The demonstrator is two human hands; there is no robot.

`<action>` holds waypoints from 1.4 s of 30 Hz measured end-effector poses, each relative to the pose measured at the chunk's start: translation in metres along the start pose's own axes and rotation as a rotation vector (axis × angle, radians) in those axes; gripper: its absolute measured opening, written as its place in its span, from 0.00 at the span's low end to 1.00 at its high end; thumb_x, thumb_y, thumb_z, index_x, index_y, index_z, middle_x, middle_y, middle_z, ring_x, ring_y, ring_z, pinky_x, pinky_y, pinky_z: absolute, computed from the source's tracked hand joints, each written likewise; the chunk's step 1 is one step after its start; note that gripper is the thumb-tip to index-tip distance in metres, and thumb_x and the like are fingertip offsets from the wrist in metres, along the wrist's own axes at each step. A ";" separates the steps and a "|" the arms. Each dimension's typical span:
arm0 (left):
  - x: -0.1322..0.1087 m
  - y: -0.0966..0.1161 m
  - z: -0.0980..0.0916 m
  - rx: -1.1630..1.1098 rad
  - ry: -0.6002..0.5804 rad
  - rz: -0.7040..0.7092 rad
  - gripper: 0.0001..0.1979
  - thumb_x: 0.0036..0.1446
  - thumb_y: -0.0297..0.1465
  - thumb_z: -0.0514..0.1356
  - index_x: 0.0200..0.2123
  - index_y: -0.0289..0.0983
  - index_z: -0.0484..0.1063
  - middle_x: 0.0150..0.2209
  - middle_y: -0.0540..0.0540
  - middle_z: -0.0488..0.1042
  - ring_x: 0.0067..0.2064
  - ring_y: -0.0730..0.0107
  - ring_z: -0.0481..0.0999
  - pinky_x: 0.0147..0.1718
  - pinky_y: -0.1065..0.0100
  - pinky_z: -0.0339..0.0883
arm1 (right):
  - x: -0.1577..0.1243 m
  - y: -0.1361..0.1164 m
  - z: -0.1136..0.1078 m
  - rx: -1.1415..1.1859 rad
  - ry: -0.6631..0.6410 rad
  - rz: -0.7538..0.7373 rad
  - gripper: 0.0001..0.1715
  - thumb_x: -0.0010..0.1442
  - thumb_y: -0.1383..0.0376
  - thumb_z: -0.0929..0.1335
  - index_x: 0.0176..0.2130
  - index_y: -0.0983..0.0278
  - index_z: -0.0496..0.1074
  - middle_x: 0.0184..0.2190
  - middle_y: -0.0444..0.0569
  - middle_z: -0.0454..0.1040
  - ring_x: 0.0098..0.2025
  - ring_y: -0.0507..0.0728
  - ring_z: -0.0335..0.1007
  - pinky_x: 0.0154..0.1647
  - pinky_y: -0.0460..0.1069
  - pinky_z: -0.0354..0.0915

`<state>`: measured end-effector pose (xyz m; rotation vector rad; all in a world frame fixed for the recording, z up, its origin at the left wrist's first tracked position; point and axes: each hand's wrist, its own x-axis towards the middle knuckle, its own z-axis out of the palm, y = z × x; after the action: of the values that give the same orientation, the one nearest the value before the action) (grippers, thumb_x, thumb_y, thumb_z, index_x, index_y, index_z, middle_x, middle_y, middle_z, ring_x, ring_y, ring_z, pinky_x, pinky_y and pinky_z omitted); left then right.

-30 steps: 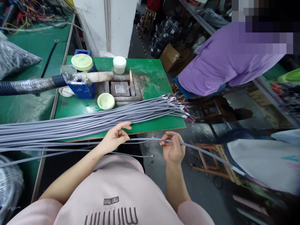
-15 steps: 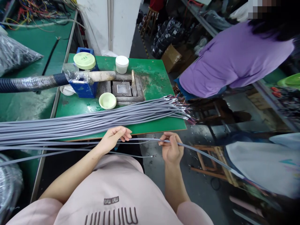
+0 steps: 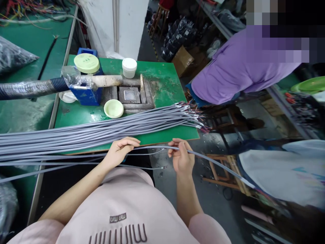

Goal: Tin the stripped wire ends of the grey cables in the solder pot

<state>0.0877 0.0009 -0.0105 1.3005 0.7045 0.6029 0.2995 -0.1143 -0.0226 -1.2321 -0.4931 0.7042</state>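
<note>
My right hand (image 3: 180, 156) is pinched round a single grey cable (image 3: 215, 164) that runs off to the lower right, past the table's edge. My left hand (image 3: 119, 151) rests at the near edge of the green table (image 3: 165, 84), its fingers curled over the same cable where it crosses toward my right hand. Just beyond both hands lies a thick bundle of grey cables (image 3: 101, 130), their stripped coloured ends (image 3: 195, 117) fanned out at the right. A few loose grey cables (image 3: 76, 165) hang below the table edge.
A blue box (image 3: 87, 93) with a pale green lid, a white jar (image 3: 129, 67), a green cap (image 3: 113, 108) and a metal fixture (image 3: 130, 96) stand behind the bundle. A wrapped hose (image 3: 33, 88) enters from the left. A person in purple (image 3: 236, 71) bends at the right.
My right hand has slid a little left along the cable, closer to my left hand. My left fingers have curled down onto the cable.
</note>
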 end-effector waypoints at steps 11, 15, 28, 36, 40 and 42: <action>0.000 -0.001 0.001 0.049 -0.004 -0.041 0.09 0.53 0.31 0.62 0.37 0.37 0.78 0.44 0.44 0.78 0.46 0.64 0.75 0.48 0.65 0.66 | 0.001 -0.011 0.001 0.090 -0.167 0.122 0.20 0.45 0.73 0.69 0.40 0.61 0.72 0.35 0.46 0.76 0.28 0.50 0.71 0.22 0.44 0.68; -0.002 0.001 0.002 0.030 -0.001 -0.054 0.09 0.52 0.32 0.63 0.37 0.37 0.78 0.44 0.43 0.77 0.45 0.64 0.75 0.46 0.65 0.68 | 0.001 -0.011 0.003 0.088 -0.153 0.131 0.21 0.43 0.75 0.69 0.39 0.61 0.73 0.35 0.45 0.76 0.28 0.49 0.71 0.23 0.44 0.69; -0.004 0.002 0.000 0.003 -0.015 -0.073 0.09 0.52 0.32 0.63 0.37 0.36 0.78 0.43 0.43 0.77 0.43 0.65 0.75 0.42 0.68 0.68 | 0.000 -0.014 0.009 0.056 -0.146 0.123 0.12 0.49 0.66 0.71 0.38 0.63 0.73 0.32 0.45 0.76 0.23 0.49 0.68 0.19 0.45 0.66; -0.007 0.004 -0.001 0.003 -0.020 -0.090 0.10 0.53 0.33 0.63 0.38 0.36 0.78 0.40 0.44 0.78 0.42 0.65 0.75 0.43 0.67 0.69 | 0.002 -0.011 0.011 -0.014 -0.111 0.093 0.12 0.51 0.60 0.71 0.35 0.64 0.74 0.25 0.42 0.73 0.17 0.47 0.63 0.16 0.44 0.59; -0.008 0.004 -0.001 0.002 -0.025 -0.095 0.10 0.53 0.33 0.63 0.38 0.37 0.78 0.39 0.44 0.78 0.42 0.65 0.76 0.44 0.67 0.69 | 0.003 -0.010 0.011 -0.029 -0.104 0.052 0.16 0.56 0.53 0.68 0.31 0.64 0.74 0.23 0.43 0.72 0.16 0.48 0.63 0.16 0.44 0.58; -0.008 0.003 -0.002 0.000 -0.029 -0.101 0.10 0.53 0.33 0.63 0.39 0.37 0.78 0.39 0.44 0.78 0.42 0.66 0.76 0.44 0.67 0.68 | 0.003 -0.010 0.011 -0.041 -0.093 0.056 0.16 0.56 0.54 0.68 0.29 0.65 0.73 0.22 0.43 0.71 0.16 0.48 0.63 0.16 0.44 0.57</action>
<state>0.0813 -0.0034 -0.0064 1.2637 0.7413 0.5013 0.2963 -0.1060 -0.0103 -1.2599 -0.5541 0.8049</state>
